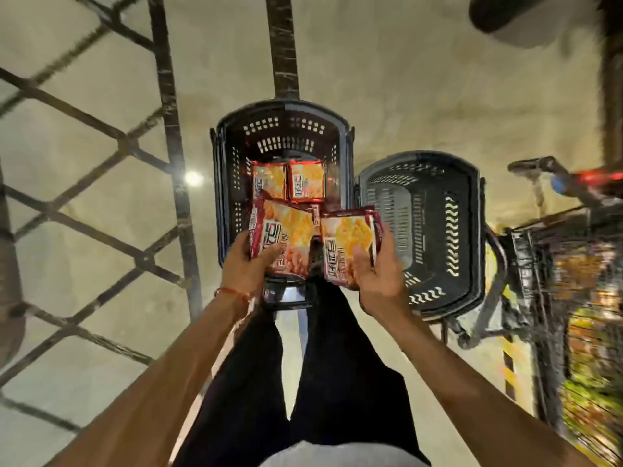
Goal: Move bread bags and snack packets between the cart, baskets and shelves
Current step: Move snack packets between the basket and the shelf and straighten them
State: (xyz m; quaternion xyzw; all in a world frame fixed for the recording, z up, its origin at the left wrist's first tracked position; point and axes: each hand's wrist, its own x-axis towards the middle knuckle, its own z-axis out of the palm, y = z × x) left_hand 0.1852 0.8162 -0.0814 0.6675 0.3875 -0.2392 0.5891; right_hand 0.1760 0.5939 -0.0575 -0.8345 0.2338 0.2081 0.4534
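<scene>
Over the dark basket [219, 183] on the floor, the left hand [246, 261] clamps one snack packet [286, 237] by its near edge, thumb on top. The right hand [374, 267] clamps a second packet [347, 244] the same way.

Step is probably loading the basket. To do it well: lower both packets flat into the near half, beside the two packets [269, 180] already lying side by side at the far end. Let go low and don't squeeze the contents.

The packets are glossy, with dark red edges, an orange printed front and a white label band. They look light and crinkly.

The second basket [480, 230], just to the right, holds nothing visible. The cart [539, 264] further right is blurred.
</scene>
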